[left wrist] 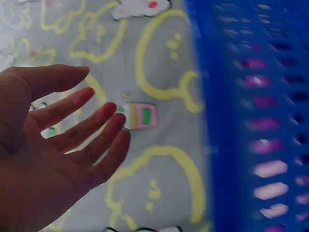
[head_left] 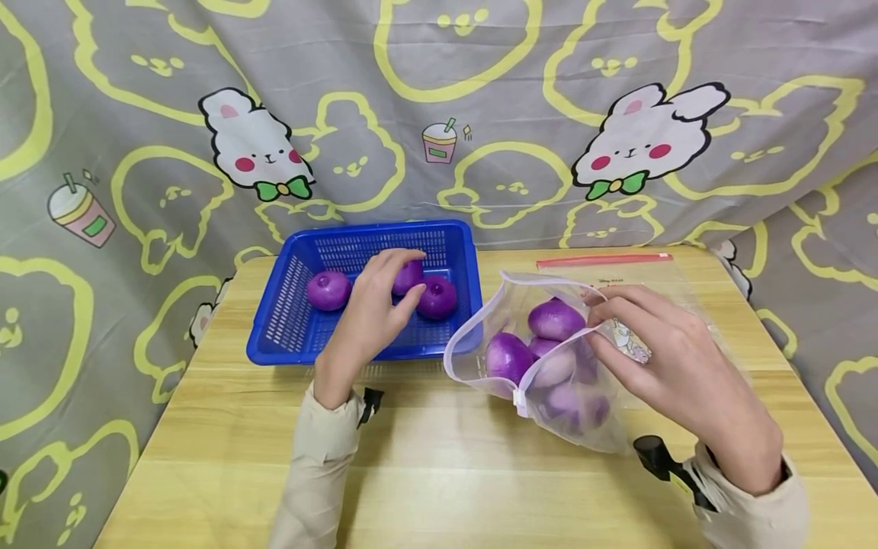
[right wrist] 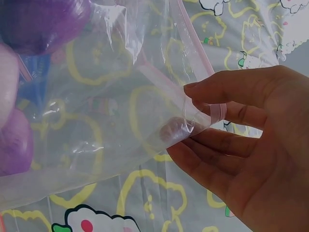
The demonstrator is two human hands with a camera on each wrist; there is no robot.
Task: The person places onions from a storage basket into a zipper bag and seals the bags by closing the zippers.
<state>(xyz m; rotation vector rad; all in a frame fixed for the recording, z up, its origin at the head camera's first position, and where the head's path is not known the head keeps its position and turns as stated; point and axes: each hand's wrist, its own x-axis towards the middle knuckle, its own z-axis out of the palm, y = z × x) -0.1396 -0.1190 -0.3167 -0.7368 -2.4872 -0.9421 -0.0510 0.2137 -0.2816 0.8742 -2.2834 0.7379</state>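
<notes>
Left arm (head_left: 318, 457): reaches across the left half of the worktop (head_left: 446, 480) toward its far edge, a pale sleeve down to the wrist
Left wrist (head_left: 334, 381): bare, raised above the worktop
Left hand (head_left: 366, 305): nearer the far edge than the forearm, fingers relaxed and slightly bent, thumb well apart from them, grasping nothing
Right arm (head_left: 761, 515): slants in from the near right corner, sleeve pale too
Right wrist (head_left: 751, 454): uncovered, near the right edge
Right hand (head_left: 675, 366): points toward the far left, thumb and fingers curled in a pinch
</notes>
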